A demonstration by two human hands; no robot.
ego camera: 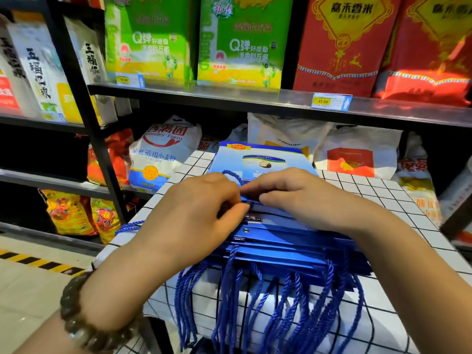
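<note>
Right now your left hand (201, 213) angles in from seven o'clock and your right hand (293, 198) from four o'clock, fingertips curled, pinching the blue cord handle (233, 176) atop the stack of blue gift bags (281, 242) on the checked tablecloth (370, 198).

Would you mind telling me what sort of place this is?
Most likely a grocery shop: the shelf carries red rice bags, a flour sack sits below, and a price tag reads 45.00.
</note>
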